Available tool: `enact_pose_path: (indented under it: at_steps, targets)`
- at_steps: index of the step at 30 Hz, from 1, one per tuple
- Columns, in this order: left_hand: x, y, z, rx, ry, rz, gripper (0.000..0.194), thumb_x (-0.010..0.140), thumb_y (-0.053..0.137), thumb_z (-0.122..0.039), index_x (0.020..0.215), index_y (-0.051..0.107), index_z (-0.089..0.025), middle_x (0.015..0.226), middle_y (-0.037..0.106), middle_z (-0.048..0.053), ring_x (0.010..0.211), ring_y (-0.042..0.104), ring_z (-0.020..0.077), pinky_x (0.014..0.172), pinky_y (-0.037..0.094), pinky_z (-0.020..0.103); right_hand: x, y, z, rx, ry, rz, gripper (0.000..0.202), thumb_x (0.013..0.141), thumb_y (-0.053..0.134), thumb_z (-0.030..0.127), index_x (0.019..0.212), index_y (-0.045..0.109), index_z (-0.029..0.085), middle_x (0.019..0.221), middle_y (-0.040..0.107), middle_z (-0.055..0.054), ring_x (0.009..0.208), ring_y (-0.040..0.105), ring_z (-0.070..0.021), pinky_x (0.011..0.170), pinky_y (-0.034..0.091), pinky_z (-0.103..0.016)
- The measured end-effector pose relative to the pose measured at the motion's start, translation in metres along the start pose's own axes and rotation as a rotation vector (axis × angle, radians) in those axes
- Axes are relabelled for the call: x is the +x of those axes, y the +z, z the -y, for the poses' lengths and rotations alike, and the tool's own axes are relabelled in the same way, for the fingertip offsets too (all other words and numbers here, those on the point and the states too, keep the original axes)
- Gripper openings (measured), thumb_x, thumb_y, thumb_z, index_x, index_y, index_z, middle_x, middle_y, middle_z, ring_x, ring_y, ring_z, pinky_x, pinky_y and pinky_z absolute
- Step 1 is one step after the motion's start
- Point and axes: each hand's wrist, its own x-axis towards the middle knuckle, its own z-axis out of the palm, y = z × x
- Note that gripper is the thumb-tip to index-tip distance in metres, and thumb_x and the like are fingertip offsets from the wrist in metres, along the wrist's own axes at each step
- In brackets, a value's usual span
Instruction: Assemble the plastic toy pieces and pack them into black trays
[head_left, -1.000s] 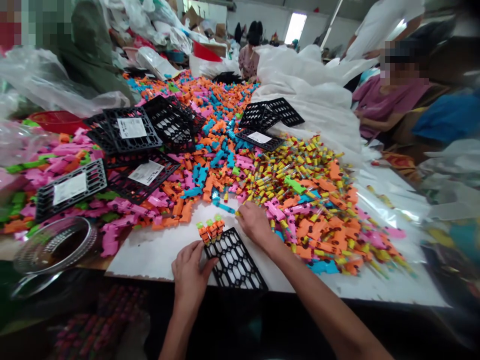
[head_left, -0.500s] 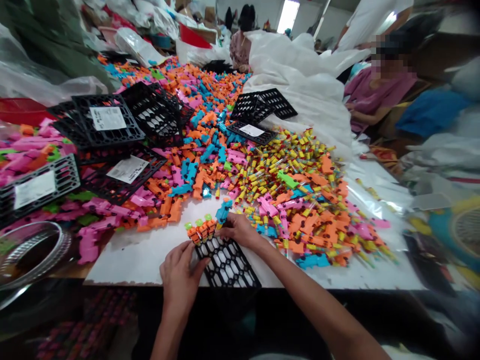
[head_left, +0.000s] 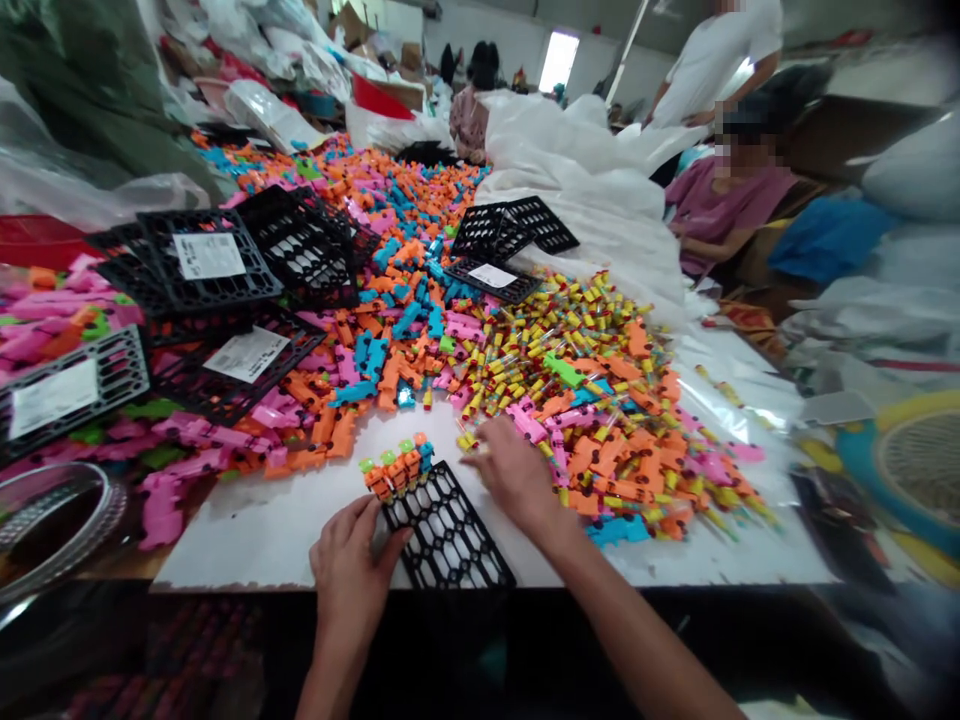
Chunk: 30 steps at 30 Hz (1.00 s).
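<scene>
My left hand (head_left: 351,560) pinches the left edge of a black plastic grid tray (head_left: 457,535) at the table's front edge. Along the tray's far end stands a row of small toy cars (head_left: 401,470), orange ones with green tops and a blue one at the right end. Right of the tray, my right hand (head_left: 521,480) is over the white tabletop, its blurred fingertips beside a small yellow tube (head_left: 466,441). Whether they grip it is unclear. A heap of yellow-capped tubes (head_left: 517,355) lies just beyond that hand.
Loose toy cars (head_left: 615,455) in orange, pink and blue lie at the right. Several labelled black trays (head_left: 210,258) rest on the toy heap at the left. A clear round container (head_left: 56,530) stands front left. Two people sit farther back; another stands behind.
My right hand has left the blue car at the end of the row and moved right toward the yellow tubes. My left hand still holds the tray; the whole view has shifted slightly.
</scene>
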Motion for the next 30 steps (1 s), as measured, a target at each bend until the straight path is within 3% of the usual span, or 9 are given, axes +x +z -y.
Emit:
enact_pose_path:
  at_steps: [3,6,8,10,12,16,18,23,30]
  targets:
    - [-0.001,-0.002,-0.002,0.004,0.009,0.007,0.04,0.083,0.059,-0.041,0.116,0.062,-0.02,0.123,0.063,0.011,0.117,0.051,0.0304,0.093,0.042,0.045,-0.007,-0.036,-0.023,-0.39,0.265,0.01,0.027,0.085,0.065,0.036,0.097,0.057,0.014,0.1,0.059,-0.014,0.082,0.061,-0.0243,0.065,0.043,-0.031]
    - [-0.001,-0.003,-0.004,0.014,0.0,0.004,0.039,0.083,0.059,-0.04,0.116,0.062,-0.019,0.123,0.062,0.012,0.116,0.052,0.0306,0.093,0.043,0.045,-0.009,-0.052,-0.036,-0.531,0.322,0.213,0.021,0.085,0.064,0.027,0.097,0.06,0.011,0.102,0.061,-0.016,0.08,0.064,-0.0247,0.061,0.042,-0.03]
    - [-0.001,-0.003,-0.004,0.015,0.002,-0.003,0.039,0.083,0.059,-0.039,0.116,0.062,-0.018,0.123,0.062,0.012,0.116,0.052,0.0304,0.092,0.043,0.045,-0.008,-0.052,-0.036,-0.502,0.321,0.222,0.013,0.088,0.057,0.022,0.094,0.061,0.011,0.1,0.062,-0.016,0.078,0.064,-0.0229,0.059,0.041,-0.029]
    - [0.0,-0.003,-0.003,0.007,0.011,0.004,0.039,0.082,0.06,-0.04,0.116,0.062,-0.02,0.123,0.062,0.012,0.116,0.052,0.0303,0.092,0.043,0.044,-0.006,-0.044,-0.031,-0.349,0.29,0.131,0.014,0.091,0.05,0.024,0.089,0.06,0.013,0.093,0.064,-0.013,0.075,0.063,-0.0205,0.06,0.04,-0.028]
    - [0.001,-0.002,0.0,-0.002,0.01,0.021,0.041,0.082,0.061,-0.042,0.117,0.062,-0.022,0.124,0.063,0.01,0.117,0.052,0.0302,0.092,0.044,0.044,-0.004,-0.027,-0.023,-0.018,0.216,0.094,0.017,0.092,0.049,0.03,0.084,0.055,0.017,0.08,0.064,-0.006,0.071,0.062,-0.0177,0.061,0.042,-0.027]
    - [0.002,-0.002,0.0,-0.004,-0.002,0.029,0.042,0.08,0.062,-0.042,0.117,0.062,-0.022,0.122,0.063,0.011,0.117,0.052,0.0306,0.092,0.044,0.045,0.004,0.022,-0.007,0.793,0.15,0.242,0.013,0.086,0.052,0.03,0.081,0.044,0.022,0.067,0.061,0.003,0.062,0.063,-0.0142,0.06,0.049,-0.025]
    - [0.001,-0.004,-0.002,-0.001,0.001,0.016,0.041,0.081,0.061,-0.04,0.117,0.062,-0.02,0.122,0.063,0.012,0.117,0.052,0.0308,0.093,0.044,0.045,0.008,0.044,-0.003,0.943,0.148,0.257,0.013,0.084,0.053,0.028,0.082,0.041,0.023,0.067,0.062,0.004,0.06,0.063,-0.014,0.059,0.051,-0.026]
    - [-0.001,-0.005,-0.006,-0.011,0.01,-0.002,0.039,0.081,0.06,-0.04,0.115,0.062,-0.022,0.121,0.063,0.011,0.115,0.053,0.0301,0.093,0.043,0.045,0.007,0.062,0.0,0.799,0.036,0.161,0.006,0.084,0.048,0.019,0.078,0.047,0.021,0.068,0.061,0.003,0.064,0.059,-0.0131,0.065,0.048,-0.025]
    - [0.002,0.0,0.002,0.004,-0.009,0.033,0.039,0.081,0.06,-0.041,0.114,0.064,-0.02,0.123,0.062,0.013,0.114,0.054,0.0315,0.09,0.045,0.046,0.001,0.043,0.012,0.454,-0.176,0.133,0.01,0.088,0.049,0.013,0.093,0.055,0.02,0.091,0.062,-0.003,0.082,0.058,-0.0153,0.075,0.047,-0.025]
